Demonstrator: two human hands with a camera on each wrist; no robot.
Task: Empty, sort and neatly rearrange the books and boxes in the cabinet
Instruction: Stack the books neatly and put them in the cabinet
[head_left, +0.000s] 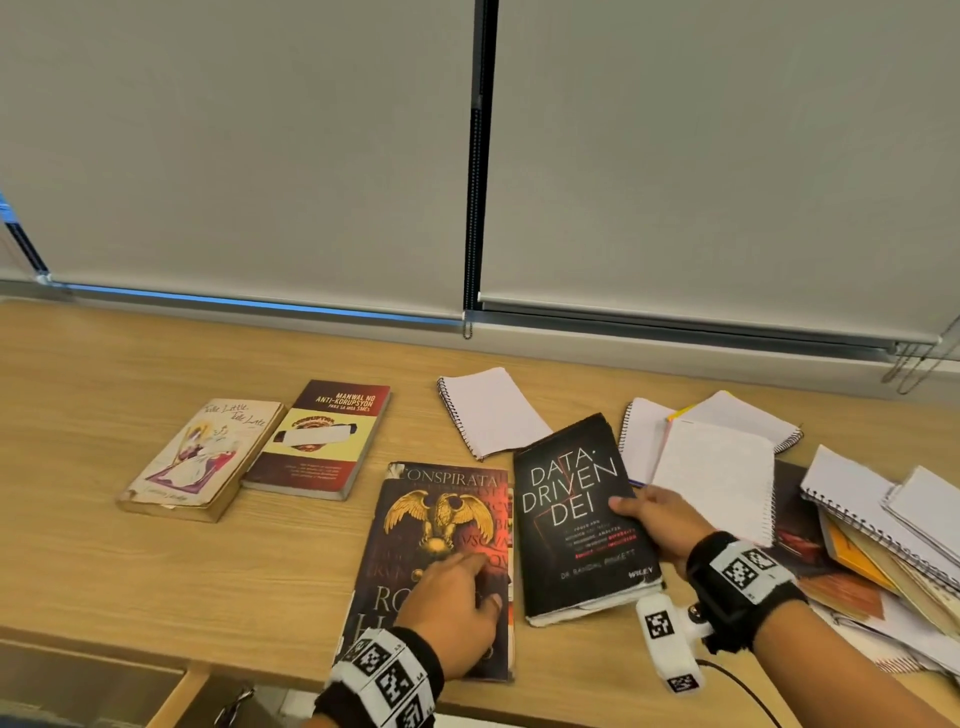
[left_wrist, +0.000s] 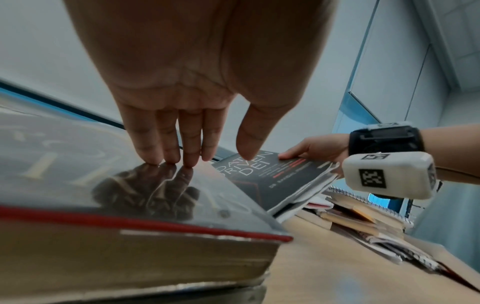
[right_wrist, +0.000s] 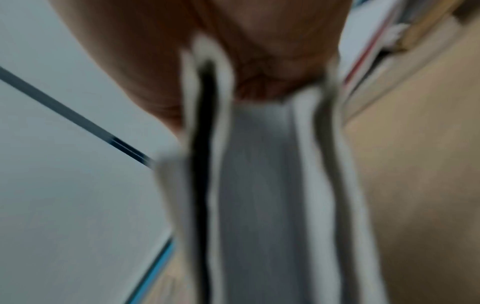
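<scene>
black book: "Data-Driven DEI" (head_left: 582, 514), gripped along its right edge by the right hand (head_left: 662, 522), thumb on the front cover, fingers underneath. It's tilted, right side raised off the wooden top (head_left: 156, 561); its left edge sits just beside the Conspirata book. Right wrist view is blurred, shows only page edges and cover pinched in the hand.
Conspirata book: (head_left: 441, 525) lies flat, face up, near the front edge of the wooden top. Glossy cover, gold eagle, red edge trim.
left hand: (head_left: 454, 613) flat on the Conspirata cover, fingers (left_wrist: 166, 139) straight and together, tips touching the cover, holding nothing.
left pair: pale worn book (head_left: 192, 457) and red-and-yellow "Manwal ng Anti-Korupsyon" book (head_left: 324, 439) lie flat side by side, touching, well left of the hands.
spiral notepad: (head_left: 491, 410) open on a blank page, behind the two near books; its lower corner goes under the black book's top edge.
right pile: loose heap of spiral notebooks (head_left: 717, 462), blank pages up, overlapping thin books and orange-covered pads (head_left: 852, 556); unsorted, at mixed angles.
cabinet: only an opening below the front edge at lower left (head_left: 93, 686); contents cannot be made out.
backdrop: grey roller blinds (head_left: 234, 156) down to the sill behind the wooden top.
</scene>
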